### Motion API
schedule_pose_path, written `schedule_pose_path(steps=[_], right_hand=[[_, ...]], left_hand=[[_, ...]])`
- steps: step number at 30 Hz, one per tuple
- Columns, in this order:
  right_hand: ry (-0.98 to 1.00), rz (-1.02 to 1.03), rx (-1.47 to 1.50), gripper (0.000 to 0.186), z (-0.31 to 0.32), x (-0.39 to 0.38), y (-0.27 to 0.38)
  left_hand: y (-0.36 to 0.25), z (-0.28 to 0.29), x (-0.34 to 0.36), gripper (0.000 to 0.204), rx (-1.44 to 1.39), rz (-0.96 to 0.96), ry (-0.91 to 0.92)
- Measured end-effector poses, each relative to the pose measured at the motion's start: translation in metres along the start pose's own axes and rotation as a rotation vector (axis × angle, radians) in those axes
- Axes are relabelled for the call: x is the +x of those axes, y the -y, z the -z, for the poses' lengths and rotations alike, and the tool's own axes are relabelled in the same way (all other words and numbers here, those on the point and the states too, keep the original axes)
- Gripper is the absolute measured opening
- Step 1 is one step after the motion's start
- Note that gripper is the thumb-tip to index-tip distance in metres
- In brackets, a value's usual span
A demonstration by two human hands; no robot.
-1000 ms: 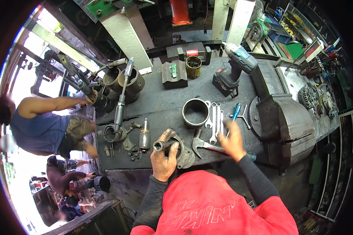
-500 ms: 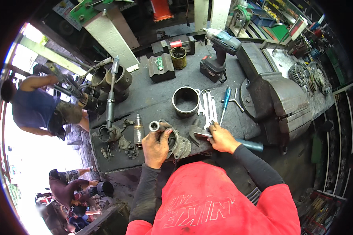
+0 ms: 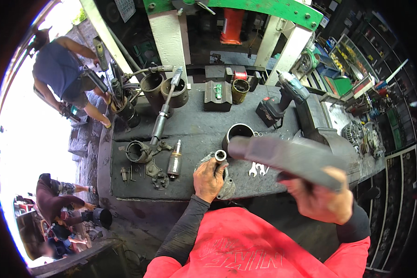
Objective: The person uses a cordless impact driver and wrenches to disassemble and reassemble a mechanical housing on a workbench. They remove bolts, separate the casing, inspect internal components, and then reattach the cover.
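Observation:
My left hand [image 3: 207, 181] is closed round a deep steel socket [image 3: 220, 156], which stands with its open end up over a round metal housing [image 3: 226, 191] at the bench's near edge. Raised above the bench on the right, my right hand [image 3: 322, 199] grips a hammer [image 3: 287, 157]; its dark head is large and blurred. The hammer covers much of several wrenches [image 3: 254, 170], whose lower ends still show. Behind the socket stands a dark steel cylinder [image 3: 236, 131]. An armature [image 3: 175, 160] lies left of my left hand.
On the bench's left are a small housing [image 3: 136, 151], a long socket tool [image 3: 166, 111] and large cylinders [image 3: 173, 88]. A cordless impact wrench [image 3: 282, 99] stands at the back right, near a vise [image 3: 326, 134]. Two people [image 3: 62, 69] are off to the left.
My right hand has lifted the hammer from the bench's near edge toward the camera. My left hand still holds the socket over the housing. The view has shifted, showing more of the back.

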State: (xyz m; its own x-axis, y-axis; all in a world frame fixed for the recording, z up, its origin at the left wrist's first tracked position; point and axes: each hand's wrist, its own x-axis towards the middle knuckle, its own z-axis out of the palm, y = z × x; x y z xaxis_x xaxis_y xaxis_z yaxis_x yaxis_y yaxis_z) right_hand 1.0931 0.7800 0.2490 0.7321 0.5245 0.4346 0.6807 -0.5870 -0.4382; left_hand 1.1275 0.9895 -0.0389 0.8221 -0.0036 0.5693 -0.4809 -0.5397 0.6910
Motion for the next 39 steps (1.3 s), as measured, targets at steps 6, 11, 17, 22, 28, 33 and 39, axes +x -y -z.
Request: schedule_pose_path(steps=[6,11,17,22,28,33,39], right_hand=[[0.055,-0.132,-0.06,0.026,-0.018,0.044,0.005],[0.457,-0.228,-0.274,0.028,-0.043,0.035,-0.013],[0.53,-0.278,-0.258,0.028,-0.044,0.035,-0.009],[-0.098,-0.108,-0.023,0.027,-0.024,0.045,0.001],[0.295,-0.153,-0.175,0.025,-0.045,0.03,-0.016],[0.237,-0.15,-0.177,0.028,-0.058,0.016,-0.027],[0.204,-0.264,-0.106,0.031,-0.012,0.049,0.004]], left_hand=[[0.001,-0.001,0.001,0.031,-0.011,0.005,-0.017],[-0.002,0.001,0.002,0.027,0.044,0.039,0.029],[-0.003,0.004,0.005,0.025,0.002,0.006,0.025],[-0.004,0.005,0.006,0.024,-0.006,0.01,0.024],[-0.002,0.007,0.007,0.029,-0.026,-0.046,0.039],[-0.001,0.008,0.007,0.026,-0.008,0.016,0.06],[-0.003,0.008,0.008,0.024,-0.034,0.028,0.062]])
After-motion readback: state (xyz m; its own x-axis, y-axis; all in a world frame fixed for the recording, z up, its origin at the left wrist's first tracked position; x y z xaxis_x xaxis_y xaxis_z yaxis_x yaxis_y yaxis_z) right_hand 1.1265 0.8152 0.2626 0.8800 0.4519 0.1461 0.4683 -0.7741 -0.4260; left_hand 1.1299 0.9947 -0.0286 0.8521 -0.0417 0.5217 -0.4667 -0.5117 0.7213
